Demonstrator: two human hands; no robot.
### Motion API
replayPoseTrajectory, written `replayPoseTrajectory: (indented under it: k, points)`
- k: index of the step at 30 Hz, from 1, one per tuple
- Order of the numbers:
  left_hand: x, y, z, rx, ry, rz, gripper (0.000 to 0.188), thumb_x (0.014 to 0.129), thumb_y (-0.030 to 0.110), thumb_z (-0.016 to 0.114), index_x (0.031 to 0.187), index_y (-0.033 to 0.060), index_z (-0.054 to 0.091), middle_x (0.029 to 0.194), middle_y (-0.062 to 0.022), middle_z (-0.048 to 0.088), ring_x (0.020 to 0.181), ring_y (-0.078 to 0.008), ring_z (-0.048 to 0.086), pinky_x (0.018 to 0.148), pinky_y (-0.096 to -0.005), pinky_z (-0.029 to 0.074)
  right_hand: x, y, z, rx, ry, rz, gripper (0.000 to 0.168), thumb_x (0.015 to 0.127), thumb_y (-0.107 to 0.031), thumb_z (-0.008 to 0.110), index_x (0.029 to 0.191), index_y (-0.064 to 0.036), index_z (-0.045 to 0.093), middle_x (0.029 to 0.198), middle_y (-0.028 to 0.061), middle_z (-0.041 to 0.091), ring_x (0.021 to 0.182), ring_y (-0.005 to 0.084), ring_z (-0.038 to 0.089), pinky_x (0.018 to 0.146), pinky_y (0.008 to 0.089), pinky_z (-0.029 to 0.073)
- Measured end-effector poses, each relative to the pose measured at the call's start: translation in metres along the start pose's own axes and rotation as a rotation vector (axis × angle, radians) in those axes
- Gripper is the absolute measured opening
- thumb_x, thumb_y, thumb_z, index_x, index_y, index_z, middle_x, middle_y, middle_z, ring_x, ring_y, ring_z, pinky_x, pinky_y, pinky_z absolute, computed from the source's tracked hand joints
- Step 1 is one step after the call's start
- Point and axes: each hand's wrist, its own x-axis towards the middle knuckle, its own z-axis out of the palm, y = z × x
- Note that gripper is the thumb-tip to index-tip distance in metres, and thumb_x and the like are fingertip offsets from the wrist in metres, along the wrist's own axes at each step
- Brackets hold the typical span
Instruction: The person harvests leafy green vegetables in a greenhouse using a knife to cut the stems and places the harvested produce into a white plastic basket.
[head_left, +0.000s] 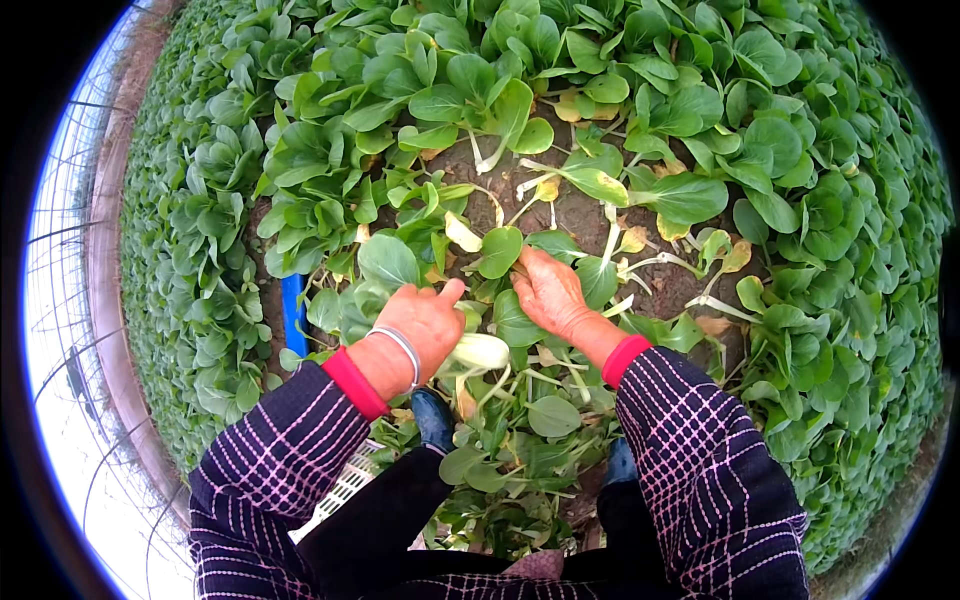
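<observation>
My left hand (429, 319) is closed around a head of bok choy (480, 351). Its pale stem base points right and its green leaves spread to the left, partly covered by the hand. My right hand (551, 292) is low among the plants, fingers bent, beside a round green leaf (501, 251). Its fingertips are partly hidden, so whether they pinch a stem cannot be told. Loose green and yellowed leaves (461, 232) lie on the brown soil (577, 214) just beyond both hands.
Dense standing bok choy (776, 146) surrounds the picked patch. Beside my left forearm lies a blue strip (294, 315), partly covered. A white slatted plastic crate (346, 480) shows behind my left leg. My blue shoes (433, 420) stand among cast-off leaves (553, 416). Wire netting (67, 247) borders the far left.
</observation>
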Motion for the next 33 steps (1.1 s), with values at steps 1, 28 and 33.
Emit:
replayPoseTrajectory:
  k: [1,28,33]
  points:
    - [0.014,-0.003,0.002,0.126,-0.027,-0.043,0.021,0.069,0.01,0.065,0.09,0.0106,0.067,0.116,-0.012,0.054,0.088,-0.0242,0.064,0.075,-0.0347,0.047,0.001,-0.006,0.001,0.006,0.018,-0.039,0.029,0.08,-0.012,0.052,0.109,-0.011,0.05,0.094,0.019,0.058,0.083,0.0416,0.059,0.072,0.0483,0.047]
    - [0.046,-0.053,0.073,0.105,0.302,-0.296,0.044,0.074,0.011,0.061,0.117,0.0049,0.052,0.096,-0.0098,0.057,0.082,-0.0235,0.062,0.072,-0.0332,0.045,0.038,-0.002,0.033,-0.148,-0.14,0.106,0.022,0.078,-0.019,0.054,0.094,-0.006,0.062,0.091,0.0207,0.065,0.087,0.0409,0.06,0.075,0.0477,0.049]
    - [0.042,-0.052,0.079,0.018,0.27,-0.323,0.046,0.072,0.007,0.062,0.117,0.0007,0.051,0.095,-0.0105,0.057,0.084,-0.0261,0.062,0.075,-0.0352,0.046,0.041,0.002,0.039,-0.211,-0.202,0.123,0.023,0.079,-0.021,0.052,0.095,-0.007,0.063,0.092,0.0209,0.065,0.088,0.0406,0.061,0.077,0.0478,0.048]
